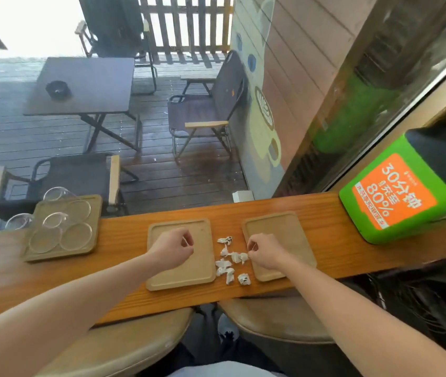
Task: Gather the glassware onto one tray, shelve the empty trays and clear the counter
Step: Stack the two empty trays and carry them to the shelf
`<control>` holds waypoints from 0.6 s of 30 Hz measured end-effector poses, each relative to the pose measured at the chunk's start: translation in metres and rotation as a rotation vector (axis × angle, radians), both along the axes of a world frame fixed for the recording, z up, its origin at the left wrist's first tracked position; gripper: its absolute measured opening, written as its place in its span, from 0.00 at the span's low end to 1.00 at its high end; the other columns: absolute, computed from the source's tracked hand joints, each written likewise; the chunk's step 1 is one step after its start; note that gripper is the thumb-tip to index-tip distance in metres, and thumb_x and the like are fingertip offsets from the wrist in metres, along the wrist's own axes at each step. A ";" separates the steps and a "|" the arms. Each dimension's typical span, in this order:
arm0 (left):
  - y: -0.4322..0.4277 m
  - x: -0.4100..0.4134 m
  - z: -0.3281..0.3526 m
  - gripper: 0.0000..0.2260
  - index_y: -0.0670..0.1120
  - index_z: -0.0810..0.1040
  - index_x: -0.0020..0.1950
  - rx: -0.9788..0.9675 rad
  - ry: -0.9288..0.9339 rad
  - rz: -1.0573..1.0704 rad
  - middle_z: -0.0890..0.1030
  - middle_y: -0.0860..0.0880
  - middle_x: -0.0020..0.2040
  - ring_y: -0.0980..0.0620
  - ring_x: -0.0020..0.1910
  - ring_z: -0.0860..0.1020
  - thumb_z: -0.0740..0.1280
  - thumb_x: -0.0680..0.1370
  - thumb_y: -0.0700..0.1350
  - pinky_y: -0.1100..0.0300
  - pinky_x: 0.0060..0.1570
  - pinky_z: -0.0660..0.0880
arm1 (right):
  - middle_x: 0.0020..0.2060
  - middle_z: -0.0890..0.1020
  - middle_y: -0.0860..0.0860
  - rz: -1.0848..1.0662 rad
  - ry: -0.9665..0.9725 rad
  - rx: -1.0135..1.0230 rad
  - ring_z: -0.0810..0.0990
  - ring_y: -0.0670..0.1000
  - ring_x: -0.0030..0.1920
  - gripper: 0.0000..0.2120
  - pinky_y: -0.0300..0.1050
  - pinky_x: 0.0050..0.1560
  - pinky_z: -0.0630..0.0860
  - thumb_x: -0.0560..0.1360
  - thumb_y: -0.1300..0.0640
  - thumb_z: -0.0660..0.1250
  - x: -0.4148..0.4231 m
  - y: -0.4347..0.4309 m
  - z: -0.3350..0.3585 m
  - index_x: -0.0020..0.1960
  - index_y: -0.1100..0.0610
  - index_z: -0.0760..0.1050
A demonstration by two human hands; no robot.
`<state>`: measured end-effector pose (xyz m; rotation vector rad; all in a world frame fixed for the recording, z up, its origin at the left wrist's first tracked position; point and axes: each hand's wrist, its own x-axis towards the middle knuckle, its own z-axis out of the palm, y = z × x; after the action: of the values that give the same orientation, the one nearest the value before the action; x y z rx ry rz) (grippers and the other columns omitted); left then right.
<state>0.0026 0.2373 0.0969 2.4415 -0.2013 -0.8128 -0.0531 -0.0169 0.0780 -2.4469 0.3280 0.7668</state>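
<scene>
Both our forearms reach over 2 padded stools (134, 346) onto the narrow wooden counter (325, 213). Our left hand (173, 250) and right hand (264, 254) — each pinching a thin stick — hover over 2 empty trays (186, 278), crumpled paper scraps (230, 263) between. Glassware (61, 229) crowds the far-left tray (94, 205) overhanging the edge. Green box (396, 194): "30", "80%".

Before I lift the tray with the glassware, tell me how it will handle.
The glassware looks clear and thin, so probably fragile. It likely slides on the flat wooden tray if tilted. Two glasses overhang the tray's far edge and could tip off.
</scene>
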 end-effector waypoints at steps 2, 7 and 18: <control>-0.014 -0.008 -0.007 0.03 0.52 0.76 0.46 0.003 0.045 0.011 0.81 0.51 0.44 0.54 0.40 0.80 0.67 0.77 0.44 0.64 0.33 0.74 | 0.51 0.81 0.53 0.001 0.026 0.008 0.79 0.52 0.50 0.05 0.48 0.53 0.79 0.76 0.57 0.66 -0.002 -0.010 -0.008 0.51 0.54 0.78; -0.026 -0.015 -0.027 0.02 0.51 0.77 0.49 0.044 0.136 -0.025 0.81 0.51 0.45 0.53 0.42 0.80 0.68 0.77 0.44 0.63 0.36 0.75 | 0.53 0.82 0.54 -0.015 0.085 0.025 0.80 0.54 0.52 0.10 0.49 0.55 0.79 0.77 0.56 0.66 -0.006 -0.016 -0.031 0.56 0.57 0.79; -0.039 -0.004 -0.052 0.02 0.48 0.76 0.50 0.053 0.262 0.103 0.82 0.48 0.46 0.51 0.40 0.82 0.67 0.79 0.42 0.62 0.31 0.76 | 0.67 0.73 0.57 -0.335 0.087 -0.169 0.74 0.58 0.64 0.24 0.52 0.60 0.75 0.79 0.54 0.64 -0.013 -0.070 -0.058 0.73 0.58 0.66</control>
<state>-0.0016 0.1985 0.0448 2.3422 0.0452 -1.0914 -0.0663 -0.0867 0.0204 -2.4250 0.8425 0.7226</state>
